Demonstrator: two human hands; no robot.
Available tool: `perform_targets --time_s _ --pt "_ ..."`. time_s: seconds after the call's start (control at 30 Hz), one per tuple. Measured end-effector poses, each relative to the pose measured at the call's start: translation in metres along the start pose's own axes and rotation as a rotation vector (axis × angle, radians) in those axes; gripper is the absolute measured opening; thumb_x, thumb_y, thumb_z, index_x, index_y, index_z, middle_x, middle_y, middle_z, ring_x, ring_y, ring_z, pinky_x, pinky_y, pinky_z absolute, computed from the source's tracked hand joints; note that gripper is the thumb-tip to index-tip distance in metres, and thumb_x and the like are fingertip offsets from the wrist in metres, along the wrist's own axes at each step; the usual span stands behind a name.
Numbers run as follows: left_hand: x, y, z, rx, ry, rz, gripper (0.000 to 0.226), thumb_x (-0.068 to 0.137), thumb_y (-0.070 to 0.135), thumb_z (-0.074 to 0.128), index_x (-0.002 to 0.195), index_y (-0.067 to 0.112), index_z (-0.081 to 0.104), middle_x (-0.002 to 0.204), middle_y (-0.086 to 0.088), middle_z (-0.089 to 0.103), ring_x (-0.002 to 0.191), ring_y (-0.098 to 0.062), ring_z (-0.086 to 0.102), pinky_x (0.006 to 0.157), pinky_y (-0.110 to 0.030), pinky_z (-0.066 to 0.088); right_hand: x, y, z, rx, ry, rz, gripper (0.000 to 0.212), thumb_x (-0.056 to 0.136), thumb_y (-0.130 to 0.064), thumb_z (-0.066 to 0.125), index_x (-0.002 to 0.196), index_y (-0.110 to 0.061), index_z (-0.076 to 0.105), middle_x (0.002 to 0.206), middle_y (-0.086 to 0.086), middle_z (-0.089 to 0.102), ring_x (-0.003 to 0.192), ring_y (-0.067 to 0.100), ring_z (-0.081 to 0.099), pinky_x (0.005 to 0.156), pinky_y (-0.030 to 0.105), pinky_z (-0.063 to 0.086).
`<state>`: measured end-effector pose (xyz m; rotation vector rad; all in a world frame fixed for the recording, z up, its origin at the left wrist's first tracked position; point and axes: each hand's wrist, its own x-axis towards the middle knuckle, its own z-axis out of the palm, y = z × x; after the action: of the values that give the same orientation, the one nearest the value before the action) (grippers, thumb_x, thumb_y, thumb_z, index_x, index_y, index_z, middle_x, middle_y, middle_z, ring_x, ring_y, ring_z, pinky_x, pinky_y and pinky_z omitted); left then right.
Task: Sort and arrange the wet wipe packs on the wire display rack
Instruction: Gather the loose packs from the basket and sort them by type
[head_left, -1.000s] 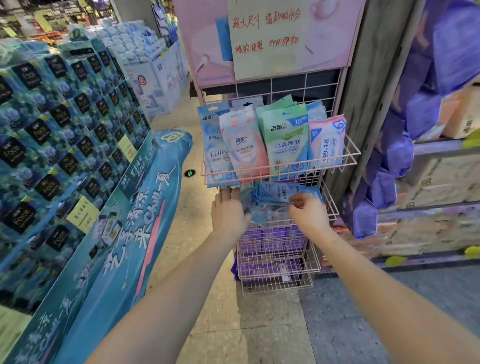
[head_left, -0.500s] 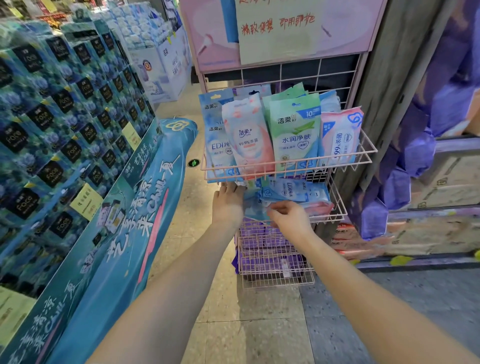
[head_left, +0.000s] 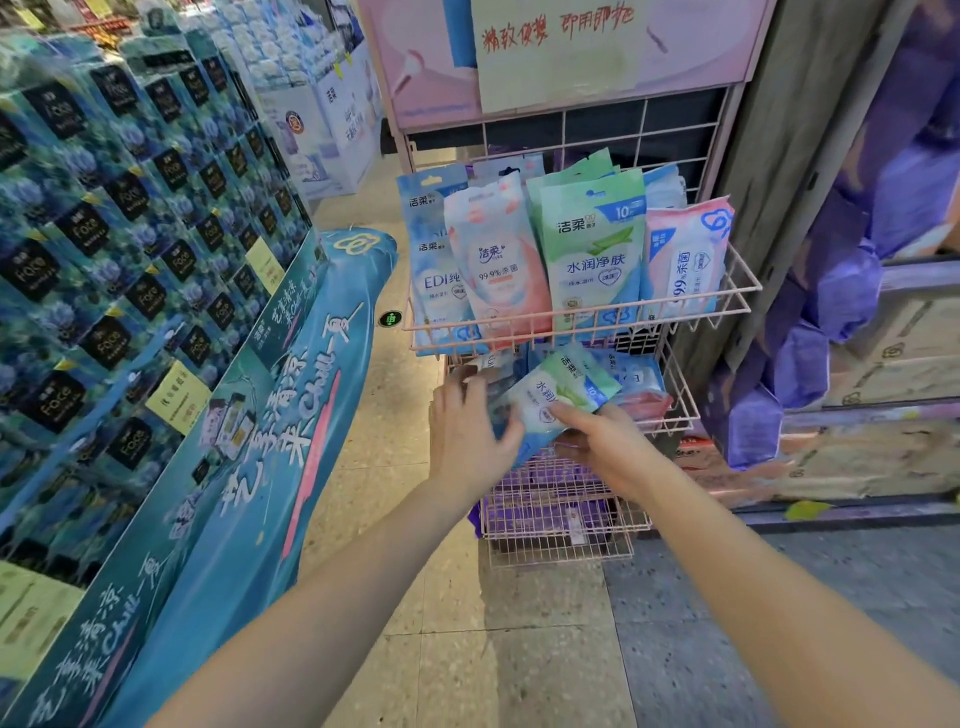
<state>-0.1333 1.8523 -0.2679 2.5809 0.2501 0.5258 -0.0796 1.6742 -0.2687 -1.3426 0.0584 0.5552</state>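
Hands at the second tier of the wire rack. My right hand pinched the lower end of a green-and-white pack, which was tilted and raised above the loose blue packs lying flat in the second basket. I judged it was meant to join the matching green packs standing in the top basket. My left hand lay with fingers nearly straight against the left of the pile, gripping nothing I could make out, probably to keep it from sliding. The top basket was crowded, its upright rows touching side by side, with open room only above their tops. Its front wire overhung the second tier closely, so the pack would likely need to come outward toward me before rising.
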Motion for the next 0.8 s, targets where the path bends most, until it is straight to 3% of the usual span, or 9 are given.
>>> perform_targets --time_s 0.07,0.17,0.2,0.3,0.4,0.5,0.67,0.73,0.8 --pt "0.006 -0.001 -0.006 -0.172 -0.198 -0.084 0.048 0.096 0.048 0.058 0.137 0.024 0.054 0.13 0.001 0.06 0.116 -0.017 0.058 0.095 -0.034 0.052 -0.009 -0.006 -0.007 -0.089 -0.038 -0.031 0.027 0.095 -0.018 0.071 0.121 -0.013 0.065 0.116 0.006 0.077 0.107 0.028 0.071 0.092 0.042 0.056" --pt "0.005 0.008 -0.016 -0.313 -0.397 -0.096 0.021 0.102 0.042 0.058 0.113 0.026 0.065 0.103 0.007 0.072 0.094 -0.015 0.069 0.067 -0.027 0.051 -0.026 -0.017 -0.013 -0.201 -0.036 -0.121 0.021 0.097 -0.015 0.068 0.118 -0.016 0.065 0.112 0.001 0.078 0.095 0.013 0.075 0.073 0.026 0.058" --pt "0.001 0.012 -0.02 -0.355 -0.406 -0.083 0.014 0.102 0.04 0.06 0.108 0.028 0.064 0.099 0.009 0.072 0.09 -0.013 0.069 0.066 -0.026 0.05 -0.031 -0.02 -0.014 -0.208 -0.022 -0.149 0.023 0.097 -0.014 0.069 0.119 -0.016 0.065 0.112 0.001 0.078 0.095 0.013 0.076 0.072 0.026 0.059" --pt "-0.008 0.023 -0.031 -0.491 -0.406 -0.022 0.005 0.1 0.039 0.065 0.101 0.036 0.062 0.1 0.012 0.074 0.093 -0.006 0.071 0.076 -0.033 0.059 -0.049 -0.027 -0.017 -0.125 0.059 -0.22 0.028 0.093 -0.01 0.072 0.12 -0.013 0.065 0.112 0.005 0.078 0.104 0.026 0.075 0.087 0.044 0.061" --pt "-0.009 0.038 -0.044 -0.506 -0.301 0.113 0.007 0.096 0.036 0.07 0.1 0.035 0.064 0.098 0.014 0.07 0.089 -0.002 0.066 0.076 -0.026 0.054 -0.075 -0.043 -0.015 -0.081 0.123 -0.332 0.028 0.088 -0.004 0.076 0.114 -0.014 0.07 0.109 0.006 0.079 0.105 0.029 0.074 0.092 0.048 0.059" --pt "-0.002 0.061 -0.063 -0.486 -0.102 0.231 0.015 0.092 0.029 0.077 0.104 0.026 0.07 0.097 0.011 0.066 0.085 -0.001 0.06 0.075 -0.014 0.043 -0.097 -0.077 -0.007 -0.081 0.165 -0.498 0.029 0.085 0.002 0.076 0.107 -0.016 0.073 0.105 0.002 0.08 0.102 0.022 0.075 0.085 0.036 0.062" --pt "0.028 0.108 -0.1 -0.612 0.074 0.215 0.032 0.091 0.023 0.08 0.118 0.022 0.065 0.086 0.014 0.072 0.077 0.004 0.067 0.068 -0.009 0.048 -0.105 -0.147 0.011 -0.173 0.245 -0.784 0.037 0.082 0.011 0.075 0.101 -0.021 0.07 0.094 -0.012 0.08 0.092 0.007 0.075 0.085 0.027 0.059" --pt "0.048 0.122 -0.108 -0.604 0.147 0.195 0.03 0.089 0.028 0.082 0.113 0.021 0.066 0.084 0.014 0.072 0.077 0.005 0.069 0.07 -0.012 0.053 -0.1 -0.169 0.015 -0.256 0.291 -0.872 0.039 0.082 0.008 0.076 0.097 -0.027 0.07 0.092 -0.014 0.079 0.09 0.007 0.074 0.084 0.028 0.059" --pt "0.068 0.13 -0.109 -0.555 0.162 0.139 0.029 0.088 0.035 0.082 0.108 0.022 0.064 0.083 0.013 0.072 0.078 -0.002 0.07 0.077 -0.028 0.059 -0.09 -0.183 0.017 -0.325 0.342 -0.928 0.039 0.084 0.003 0.075 0.094 -0.034 0.068 0.092 -0.013 0.078 0.09 0.009 0.075 0.082 0.032 0.061"
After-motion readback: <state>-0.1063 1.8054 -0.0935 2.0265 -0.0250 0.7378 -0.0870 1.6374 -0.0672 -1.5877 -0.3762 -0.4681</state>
